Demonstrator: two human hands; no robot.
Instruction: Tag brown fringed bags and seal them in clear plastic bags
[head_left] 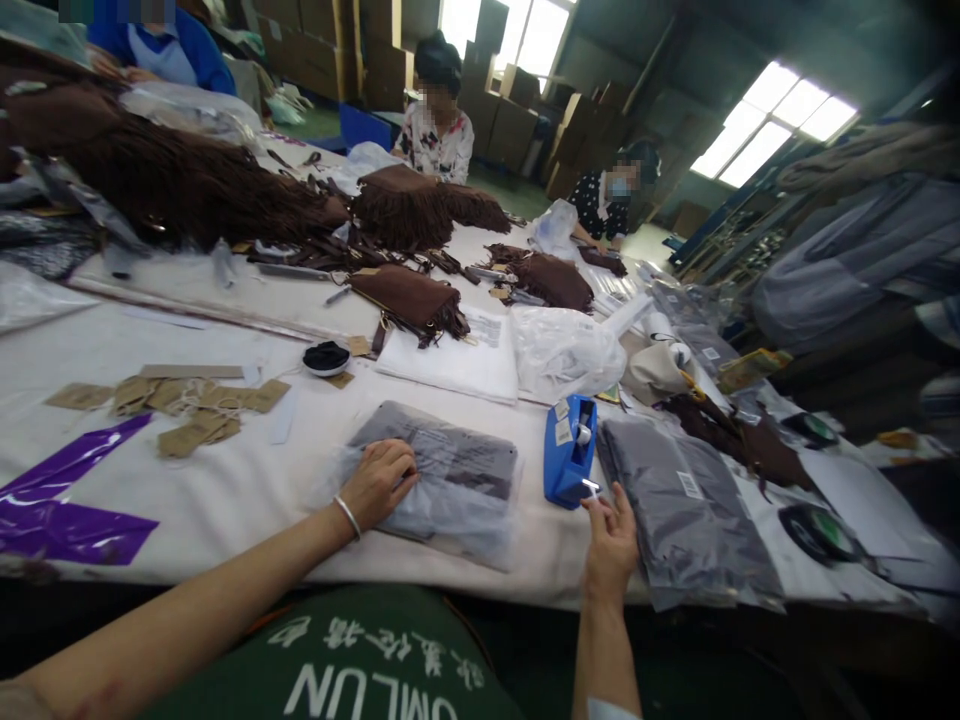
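A dark grey item in a clear plastic bag (457,475) lies flat on the cloth-covered table in front of me. My left hand (381,482) rests on the left part of this bag, fingers laid over its surface and slightly bent, gripping nothing. Just right of the bag stands a blue tape dispenser (564,468). At its near end, my right hand (611,535) pinches a short strip of clear tape (591,488) between thumb and fingers. Beside that hand lies a stack of grey bagged items (682,510) with a white barcode label.
Brown cardboard tags (199,410) and purple plastic (82,500) lie at the left. A small dish with black cords (326,358) sits farther back. Beyond are a brown fringed bag (409,295), clear plastic (566,350) and tape rolls (817,532). Several people work across the table.
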